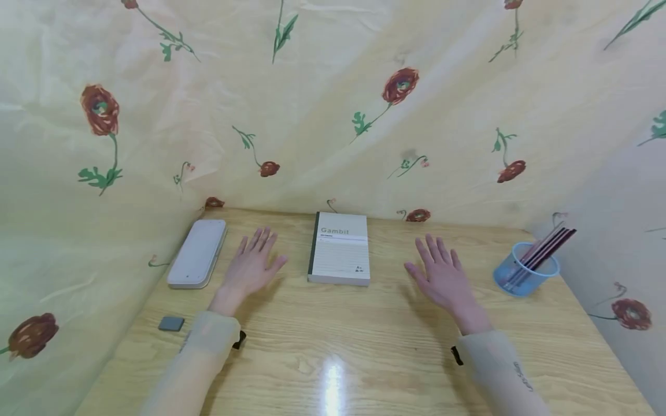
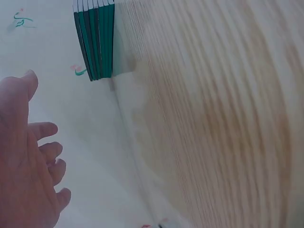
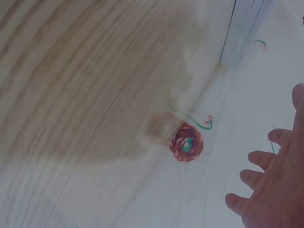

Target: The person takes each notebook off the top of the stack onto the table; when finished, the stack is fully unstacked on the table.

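Both hands are held out over the wooden table with their fingers spread, and neither holds anything. My left hand [image 1: 252, 271] is between a flat white case with rounded corners [image 1: 198, 253] and a stack of notebooks [image 1: 340, 249]. The top notebook is pale with "Gambit" on its cover; in the left wrist view the stack's dark green spines [image 2: 97, 42] show. My right hand [image 1: 442, 277] is to the right of the stack, apart from it. In the wrist views the left hand [image 2: 23, 161] and right hand [image 3: 278, 175] have loosely bent fingers.
A blue pen cup [image 1: 525, 271] with several dark pencils [image 1: 548, 248] stands at the right. Near the left forearm lies a small grey rectangular block [image 1: 171, 323]. Flower-patterned cloth [image 1: 312, 115] hangs along the back and sides of the table [image 1: 338, 329].
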A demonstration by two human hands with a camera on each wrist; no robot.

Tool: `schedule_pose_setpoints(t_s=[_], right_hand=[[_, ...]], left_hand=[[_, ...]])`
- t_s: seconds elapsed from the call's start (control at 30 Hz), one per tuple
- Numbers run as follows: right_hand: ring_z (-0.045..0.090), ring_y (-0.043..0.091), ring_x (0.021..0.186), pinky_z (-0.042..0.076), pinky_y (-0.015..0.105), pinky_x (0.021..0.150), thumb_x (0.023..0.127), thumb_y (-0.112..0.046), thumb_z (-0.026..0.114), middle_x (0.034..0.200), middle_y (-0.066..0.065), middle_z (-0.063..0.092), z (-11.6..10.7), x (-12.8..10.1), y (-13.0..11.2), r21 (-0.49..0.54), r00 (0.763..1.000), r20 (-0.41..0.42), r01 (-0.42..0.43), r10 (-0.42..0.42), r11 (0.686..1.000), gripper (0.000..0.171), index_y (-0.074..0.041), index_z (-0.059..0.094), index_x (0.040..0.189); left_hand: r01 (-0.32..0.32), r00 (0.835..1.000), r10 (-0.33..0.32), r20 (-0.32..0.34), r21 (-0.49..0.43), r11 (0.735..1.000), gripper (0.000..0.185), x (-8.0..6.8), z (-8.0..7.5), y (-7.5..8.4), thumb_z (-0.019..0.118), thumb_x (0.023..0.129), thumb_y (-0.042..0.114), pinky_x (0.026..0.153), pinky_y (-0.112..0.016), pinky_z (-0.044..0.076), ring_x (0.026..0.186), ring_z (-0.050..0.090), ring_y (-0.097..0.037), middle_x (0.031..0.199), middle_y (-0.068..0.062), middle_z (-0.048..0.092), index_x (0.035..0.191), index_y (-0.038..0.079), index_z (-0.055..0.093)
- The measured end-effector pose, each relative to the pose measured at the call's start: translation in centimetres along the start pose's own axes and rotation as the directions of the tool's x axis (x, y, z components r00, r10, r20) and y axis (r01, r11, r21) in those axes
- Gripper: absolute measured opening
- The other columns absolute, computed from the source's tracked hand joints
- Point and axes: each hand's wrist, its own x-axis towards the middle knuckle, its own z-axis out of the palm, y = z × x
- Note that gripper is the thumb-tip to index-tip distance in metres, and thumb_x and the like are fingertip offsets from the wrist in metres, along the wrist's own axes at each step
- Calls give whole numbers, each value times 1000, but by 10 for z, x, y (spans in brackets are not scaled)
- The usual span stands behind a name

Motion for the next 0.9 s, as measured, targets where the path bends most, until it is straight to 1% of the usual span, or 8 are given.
schedule_pose_setpoints(t_s=[0.1,0.3,0.43,0.53,0.63,0.7,0.8,0.9], right_hand=[[2,42,150,2,63,115,104,-58,33,164,23,8,6,6,-4,-12,1000,-1,5,-5,1000,77,-7,16,159],[15,45,147,11,64,114,103,-56,39,160,25,21,17,16,-15,-42,999,-39,31,-33,999,76,-4,25,157],[29,46,141,23,64,110,103,-51,45,155,25,33,28,24,-24,-21,994,-96,58,-59,998,72,-1,32,153],[39,47,134,31,64,106,103,-46,49,148,26,42,38,30,-31,37,990,-131,66,-60,997,68,1,38,150],[47,46,126,38,61,102,103,-43,52,141,26,49,47,34,-39,124,990,-134,55,-38,991,65,3,40,148],[53,43,119,44,57,97,102,-40,55,135,26,53,50,36,-45,195,993,-117,40,-18,980,64,4,41,147],[59,36,106,50,51,88,101,-38,58,125,24,57,54,40,-53,274,997,-73,22,-2,961,65,7,41,145],[61,30,95,52,46,81,100,-35,61,116,21,59,55,43,-59,310,1000,-23,13,-6,951,65,10,43,143]], left_hand=[[-2,1000,2,5,-12,1000,71,2,3,6,37,105,52,119,-54,7,150,13,-34,163,-16,15,156,4,27],[1,999,3,48,-73,997,69,10,13,22,38,105,52,118,-56,9,150,17,-33,162,-17,22,155,5,32],[7,999,-1,45,-121,993,67,16,22,35,40,105,51,117,-55,18,144,30,-38,155,-21,36,151,3,40],[39,999,-33,39,-169,985,64,21,29,45,42,105,50,113,-55,29,137,42,-40,148,-21,46,146,1,45],[105,994,-101,28,-244,964,62,26,35,53,47,103,49,106,-52,39,128,51,-39,140,-20,55,141,0,51],[157,987,-158,25,-312,937,61,29,38,57,52,101,49,99,-50,45,121,57,-36,132,-19,61,137,-1,55],[214,975,-221,30,-401,891,58,33,41,61,59,98,45,82,-42,52,97,65,-28,113,-16,68,131,-3,58],[242,967,-250,46,-463,853,54,36,41,66,65,96,39,68,-36,53,78,64,-21,100,-15,70,126,-6,61]])
